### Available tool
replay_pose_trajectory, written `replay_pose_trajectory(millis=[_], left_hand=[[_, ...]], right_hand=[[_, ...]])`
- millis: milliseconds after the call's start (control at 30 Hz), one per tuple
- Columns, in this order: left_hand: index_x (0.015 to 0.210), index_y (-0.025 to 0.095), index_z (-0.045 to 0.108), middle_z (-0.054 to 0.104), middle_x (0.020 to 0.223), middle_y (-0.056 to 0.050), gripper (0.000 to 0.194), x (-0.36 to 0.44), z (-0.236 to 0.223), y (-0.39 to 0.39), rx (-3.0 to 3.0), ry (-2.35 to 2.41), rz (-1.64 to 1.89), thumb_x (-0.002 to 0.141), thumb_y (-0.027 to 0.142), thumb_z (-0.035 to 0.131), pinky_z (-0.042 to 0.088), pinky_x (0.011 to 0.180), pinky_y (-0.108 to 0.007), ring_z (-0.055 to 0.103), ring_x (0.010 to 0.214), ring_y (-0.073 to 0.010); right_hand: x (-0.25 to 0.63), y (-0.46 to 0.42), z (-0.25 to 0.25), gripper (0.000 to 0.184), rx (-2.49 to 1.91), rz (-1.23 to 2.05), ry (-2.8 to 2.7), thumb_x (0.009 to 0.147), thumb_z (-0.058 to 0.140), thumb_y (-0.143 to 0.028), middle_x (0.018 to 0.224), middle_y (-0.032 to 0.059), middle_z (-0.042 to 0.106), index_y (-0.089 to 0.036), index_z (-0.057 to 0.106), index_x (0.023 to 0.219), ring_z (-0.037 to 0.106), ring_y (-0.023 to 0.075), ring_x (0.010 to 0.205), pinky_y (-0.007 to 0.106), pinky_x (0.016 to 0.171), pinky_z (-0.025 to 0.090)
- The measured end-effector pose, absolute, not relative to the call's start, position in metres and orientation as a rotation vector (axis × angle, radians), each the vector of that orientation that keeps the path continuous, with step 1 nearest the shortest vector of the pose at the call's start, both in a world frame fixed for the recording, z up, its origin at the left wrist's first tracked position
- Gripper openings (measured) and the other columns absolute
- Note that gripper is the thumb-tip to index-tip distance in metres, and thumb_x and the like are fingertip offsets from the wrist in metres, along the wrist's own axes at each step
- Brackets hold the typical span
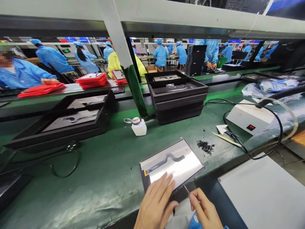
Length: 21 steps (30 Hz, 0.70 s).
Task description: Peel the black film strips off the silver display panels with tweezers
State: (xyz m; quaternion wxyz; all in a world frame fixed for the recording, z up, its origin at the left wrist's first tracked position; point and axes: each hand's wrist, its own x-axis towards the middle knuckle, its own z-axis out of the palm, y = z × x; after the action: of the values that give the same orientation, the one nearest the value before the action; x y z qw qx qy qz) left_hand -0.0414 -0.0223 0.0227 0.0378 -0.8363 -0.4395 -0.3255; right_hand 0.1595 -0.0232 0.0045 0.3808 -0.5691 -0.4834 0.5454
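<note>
**Left hand flat on a screen, right hand pinching a slim tool at its edge**

The screen (172, 170) lies on the green tabletop (100, 178), its silvery side up, with a dark ribbon cable (164, 161) curving across it. At seven o'clock from its middle, the left hand (154, 198) rests with fingers outstretched over the near edge, gripping nothing. At five o'clock, the right hand (202, 206) is closed on a slim metal tool (187, 190), held between thumb and fingers, its tip at the screen's near edge.

Around the screen, a pile of black scraps (206, 147) lies just beside it at two o'clock. Farther out that way are a pale yellow stick (226, 139) and a white box (250, 116) with a small red display. A white bottle (139, 128), cap flipped up, stands at eleven o'clock. Stacked black trays (181, 106) stand at twelve.
</note>
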Motion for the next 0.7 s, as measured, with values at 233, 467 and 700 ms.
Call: replay_pose_trajectory(millis=[233,467,700], left_hand=[[0.151,0.014,0.038,0.055,0.145,-0.012,0.05,-0.036,0.012,-0.003,-2.509,-1.303,-0.717,0.102,0.013,0.043,0.04,0.116,-0.046,0.043,0.141,-0.0261],[0.153,0.014,0.034,0.054,0.146,-0.012,0.051,-0.037,0.014,-0.006,-2.534,-1.323,-0.773,0.103,0.014,0.043,0.04,0.115,-0.047,0.043,0.141,-0.0261],[0.147,0.011,0.043,0.054,0.146,-0.012,0.045,-0.037,0.011,-0.006,-2.509,-1.31,-0.769,0.102,0.014,0.043,0.04,0.115,-0.047,0.042,0.142,-0.0264]], right_hand=[[0.157,-0.021,0.004,0.062,-1.417,1.553,-1.153,0.08,0.047,-0.084,0.054,-0.0089,0.028,-0.023,0.056,0.076,0.025,0.0119,0.049,0.026,0.049,0.021],[0.163,-0.018,0.002,0.054,-1.45,1.453,-1.375,0.085,0.049,-0.077,0.053,-0.0068,0.038,-0.024,0.053,0.074,0.035,0.0137,0.051,0.026,0.053,0.029],[0.166,-0.017,0.003,0.066,-1.432,1.617,-1.292,0.084,0.041,-0.083,0.052,-0.0073,0.039,-0.021,0.064,0.081,0.031,0.0096,0.04,0.024,0.042,0.025]])
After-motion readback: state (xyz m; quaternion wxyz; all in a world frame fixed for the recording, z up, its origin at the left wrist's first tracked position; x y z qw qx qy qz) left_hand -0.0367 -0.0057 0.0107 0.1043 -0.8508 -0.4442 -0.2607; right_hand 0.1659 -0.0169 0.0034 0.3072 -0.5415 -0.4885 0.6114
